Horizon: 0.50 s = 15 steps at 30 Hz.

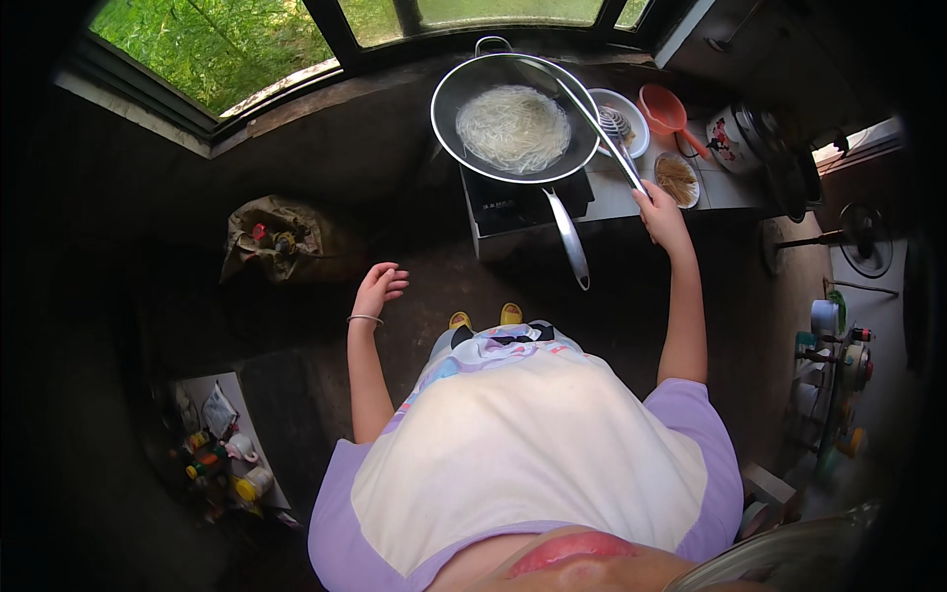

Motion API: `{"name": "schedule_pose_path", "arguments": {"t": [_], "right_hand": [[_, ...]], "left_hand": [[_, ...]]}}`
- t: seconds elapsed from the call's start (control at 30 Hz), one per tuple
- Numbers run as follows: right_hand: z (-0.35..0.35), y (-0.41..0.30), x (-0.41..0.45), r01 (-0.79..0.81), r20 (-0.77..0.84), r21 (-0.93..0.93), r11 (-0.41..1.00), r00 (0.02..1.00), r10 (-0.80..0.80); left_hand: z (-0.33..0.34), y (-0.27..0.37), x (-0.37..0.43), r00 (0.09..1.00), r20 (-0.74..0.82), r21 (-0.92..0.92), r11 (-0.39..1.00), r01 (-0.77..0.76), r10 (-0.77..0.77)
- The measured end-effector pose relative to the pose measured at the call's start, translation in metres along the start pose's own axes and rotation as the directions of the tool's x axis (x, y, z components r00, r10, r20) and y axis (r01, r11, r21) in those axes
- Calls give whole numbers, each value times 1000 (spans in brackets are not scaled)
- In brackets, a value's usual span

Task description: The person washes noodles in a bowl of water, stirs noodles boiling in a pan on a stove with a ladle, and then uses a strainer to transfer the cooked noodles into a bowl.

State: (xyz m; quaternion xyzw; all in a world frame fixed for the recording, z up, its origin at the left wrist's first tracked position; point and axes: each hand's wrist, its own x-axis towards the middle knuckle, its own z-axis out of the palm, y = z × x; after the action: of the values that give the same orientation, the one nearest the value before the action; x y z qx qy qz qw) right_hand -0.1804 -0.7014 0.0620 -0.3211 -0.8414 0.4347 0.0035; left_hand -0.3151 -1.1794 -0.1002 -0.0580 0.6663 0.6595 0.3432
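Observation:
My right hand (pixel 664 218) is closed around the metal handle of a long utensil (pixel 608 140), whose far end rests at the upper right rim of a wok; the shape of that end is hard to make out. In the wok (pixel 451 140) lies a round mass of pale noodles (pixel 516 127) in liquid. The wok sits on a black induction cooker (pixel 510 207), its own steel handle (pixel 568 240) pointing towards me. My left hand (pixel 381 285), with a bangle at the wrist, hangs left of the wok with nothing in it, fingers loosely curled and a little apart.
Right of the wok, the tiled counter (pixel 603 203) holds a white bowl (pixel 641 122) with a wire skimmer, a red plastic ladle (pixel 661 109), a plate of brown strips (pixel 676 180) and a flowered pot (pixel 729 140). A sack (pixel 244 237) stands left, bottles and a packet lower left.

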Motion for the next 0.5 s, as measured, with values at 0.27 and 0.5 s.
{"name": "schedule_pose_path", "arguments": {"t": [0.27,0.5], "right_hand": [[-32,-19,-66,-10,65,-77,997,998,15],[-58,-31,-84,168,88,-408,897,986,-144]], "left_hand": [[10,11,5,1000,10,-20,1000,-14,14],[9,6,14,998,53,-35,998,-42,44]]}}
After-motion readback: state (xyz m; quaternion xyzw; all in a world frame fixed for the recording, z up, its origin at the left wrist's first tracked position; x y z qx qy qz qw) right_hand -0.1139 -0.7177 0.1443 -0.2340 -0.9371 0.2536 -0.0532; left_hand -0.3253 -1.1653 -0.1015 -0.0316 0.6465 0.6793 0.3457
